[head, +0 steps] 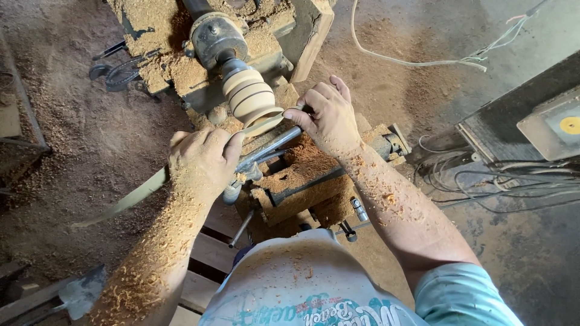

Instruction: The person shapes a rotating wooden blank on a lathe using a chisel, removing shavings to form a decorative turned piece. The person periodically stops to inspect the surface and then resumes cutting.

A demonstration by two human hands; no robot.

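A long flat blade [151, 184] is gripped by the left hand [202, 160] and steadied by the right hand [326, 118] against a turned wooden piece [251, 96] on the lathe [217, 39].

The floor [90, 145] is bare earth or concrete, brown and thickly dusted with sawdust on the left, greyer and cleaner towards the upper right; a pale cord [386, 57] loops across it at the top, ending in thin coloured wires [504, 36]; a tangle of dark cables [501, 181] lies at the right, beside a dark box [513, 130] bearing a grey plate with a yellow disc [570, 125]; wooden slats [208, 253] show at the bottom centre; dark metal tools [118, 72] lie in the dust at the upper left; a small trowel-like blade [81, 294] rests at the lower left; the light is even, warm daylight, with soft shadows.
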